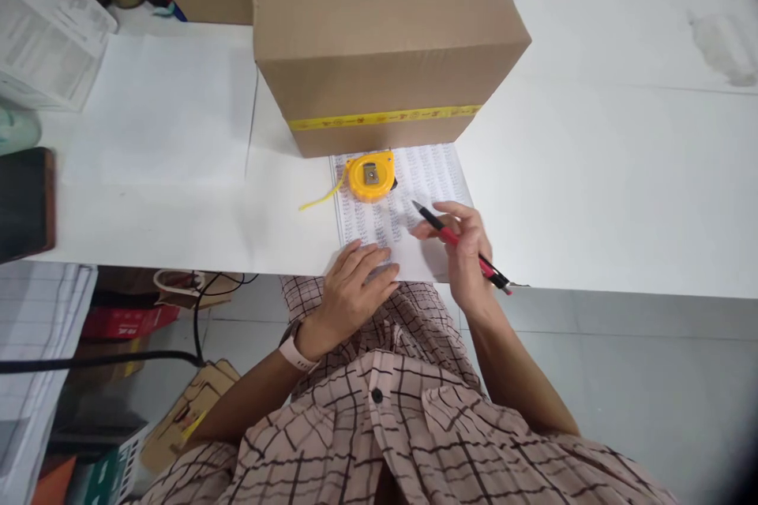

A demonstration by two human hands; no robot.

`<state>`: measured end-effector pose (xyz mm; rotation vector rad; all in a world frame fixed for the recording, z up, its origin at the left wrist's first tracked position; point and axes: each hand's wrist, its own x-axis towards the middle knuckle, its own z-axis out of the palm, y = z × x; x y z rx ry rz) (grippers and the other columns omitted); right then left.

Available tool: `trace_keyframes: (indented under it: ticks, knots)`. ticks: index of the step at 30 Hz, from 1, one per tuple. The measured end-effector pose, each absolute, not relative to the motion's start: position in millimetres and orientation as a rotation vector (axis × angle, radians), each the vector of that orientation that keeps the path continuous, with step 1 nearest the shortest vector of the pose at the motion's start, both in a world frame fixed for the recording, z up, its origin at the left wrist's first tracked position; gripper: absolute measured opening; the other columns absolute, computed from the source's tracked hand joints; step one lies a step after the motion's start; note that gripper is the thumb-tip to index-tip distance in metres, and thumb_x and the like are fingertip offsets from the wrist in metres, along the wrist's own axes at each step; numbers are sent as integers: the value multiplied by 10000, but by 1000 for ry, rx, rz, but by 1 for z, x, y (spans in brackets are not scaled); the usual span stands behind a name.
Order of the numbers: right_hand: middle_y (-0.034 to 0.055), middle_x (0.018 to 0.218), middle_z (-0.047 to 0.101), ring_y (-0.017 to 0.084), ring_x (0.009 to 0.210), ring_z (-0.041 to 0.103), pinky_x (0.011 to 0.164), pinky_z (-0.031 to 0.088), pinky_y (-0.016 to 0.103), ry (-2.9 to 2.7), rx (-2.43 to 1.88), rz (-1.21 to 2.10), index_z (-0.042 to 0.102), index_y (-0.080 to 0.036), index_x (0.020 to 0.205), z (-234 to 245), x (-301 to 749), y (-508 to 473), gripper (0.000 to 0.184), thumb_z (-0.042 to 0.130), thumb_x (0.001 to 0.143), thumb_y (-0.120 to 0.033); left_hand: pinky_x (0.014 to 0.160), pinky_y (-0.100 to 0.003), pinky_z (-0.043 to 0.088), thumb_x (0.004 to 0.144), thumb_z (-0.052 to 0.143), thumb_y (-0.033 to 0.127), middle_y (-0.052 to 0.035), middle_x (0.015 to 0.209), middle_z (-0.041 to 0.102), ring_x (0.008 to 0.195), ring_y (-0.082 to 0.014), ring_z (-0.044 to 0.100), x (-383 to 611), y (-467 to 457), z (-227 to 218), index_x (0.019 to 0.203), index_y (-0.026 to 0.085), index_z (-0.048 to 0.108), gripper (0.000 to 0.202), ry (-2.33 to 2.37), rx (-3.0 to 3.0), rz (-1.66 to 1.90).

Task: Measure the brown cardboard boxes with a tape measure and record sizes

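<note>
My right hand (pixel 465 252) is closed round a red and black pen (pixel 459 241) whose tip hovers over a printed sheet of paper (pixel 426 173) at the table's near edge. My left hand (pixel 355 284) lies flat on the sheet's lower left corner, fingers stretched out. A yellow tape measure (pixel 371 176) sits on the sheet just beyond the hands, its tape trailing left. Directly behind it stands a large cardboard box (pixel 379 24) with a yellow strip of tape measure (pixel 384 118) running across its front face.
The white table (pixel 592 189) stretches left and right of the box. A dark flat object (pixel 24 201) and a clear plastic tray (pixel 41 31) are at the far left. Below the table edge lie cables, cardboard and boxes (pixel 130 323) on the floor.
</note>
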<state>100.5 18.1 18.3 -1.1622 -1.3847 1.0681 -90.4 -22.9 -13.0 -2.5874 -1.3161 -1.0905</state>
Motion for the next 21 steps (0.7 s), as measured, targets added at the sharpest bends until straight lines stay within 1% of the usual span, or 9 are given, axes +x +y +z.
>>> trace_keyframes:
  ticks: [2, 3, 4, 6, 9, 12, 15, 19, 21]
  knots:
    - [80, 1093, 729, 220, 1063, 687, 975, 518, 443, -1371, -1080, 1281, 575, -246, 1297, 18, 91, 18, 528, 388, 995, -637, 1017, -462, 551, 918, 698, 251, -89, 1073, 752, 1053, -235, 693, -88, -23, -13, 991, 180, 701, 102, -1345, -2566, -1130]
    - [76, 1126, 727, 218, 1085, 683, 986, 517, 434, -1370, -1079, 1331, 599, -254, 1285, 17, 88, 18, 481, 472, 981, -604, 1012, -460, 551, 917, 700, 261, -91, 1070, 753, 1049, -235, 693, -88, -23, -13, 987, 181, 704, 106, -1351, -2556, -1138]
    - [61, 1096, 731, 207, 1046, 690, 956, 530, 409, -1364, -1096, 1342, 640, -256, 1221, 16, 85, 19, 408, 558, 959, -558, 1009, -458, 552, 916, 703, 268, -93, 1073, 755, 1046, -236, 694, -87, -23, -13, 988, 182, 706, 112, -1353, -2550, -1136]
    - [17, 899, 718, 166, 847, 680, 803, 551, 341, -1336, -1159, 1279, 687, -241, 995, 13, 82, 21, 256, 669, 910, -482, 1002, -457, 556, 910, 713, 278, -90, 1079, 760, 1041, -238, 696, -87, -23, -13, 997, 190, 711, 125, -1348, -2543, -1121]
    - [-26, 681, 601, 123, 636, 557, 621, 488, 288, -1326, -1245, 1163, 614, -220, 765, 11, 82, 22, 302, 656, 914, -479, 1000, -445, 560, 900, 722, 230, -65, 1087, 770, 1036, -224, 700, -89, -23, -15, 1006, 220, 717, 107, -1323, -2546, -1082]
    - [-10, 753, 635, 137, 700, 590, 665, 502, 306, -1376, -1257, 1199, 653, -224, 885, 11, 84, 23, 256, 633, 928, -476, 978, -400, 572, 904, 709, 172, -12, 1095, 776, 1026, -188, 706, -91, -23, -17, 1014, 269, 718, 146, -1280, -2556, -1073]
    - [8, 860, 675, 157, 808, 636, 741, 519, 326, -1403, -1253, 1266, 675, -234, 1012, 11, 86, 24, 233, 691, 895, -435, 950, -368, 583, 902, 717, 170, 15, 1060, 784, 1004, -174, 713, -92, -23, -18, 1020, 283, 721, 163, -1254, -2570, -1107]
    - [-26, 710, 568, 117, 639, 511, 583, 436, 276, -1428, -1304, 1160, 604, -227, 816, 10, 86, 23, 218, 657, 921, -410, 952, -364, 576, 889, 729, 156, -2, 1035, 790, 999, -183, 712, -93, -23, -18, 1014, 247, 718, 155, -1237, -2594, -1166]
    - [-28, 717, 557, 111, 625, 489, 557, 412, 268, -1451, -1310, 1131, 581, -227, 819, 10, 85, 23, 210, 626, 941, -393, 974, -364, 562, 891, 723, 150, -24, 1093, 784, 1021, -187, 701, -93, -24, -18, 1041, 215, 711, 164, -1252, -2613, -1136]
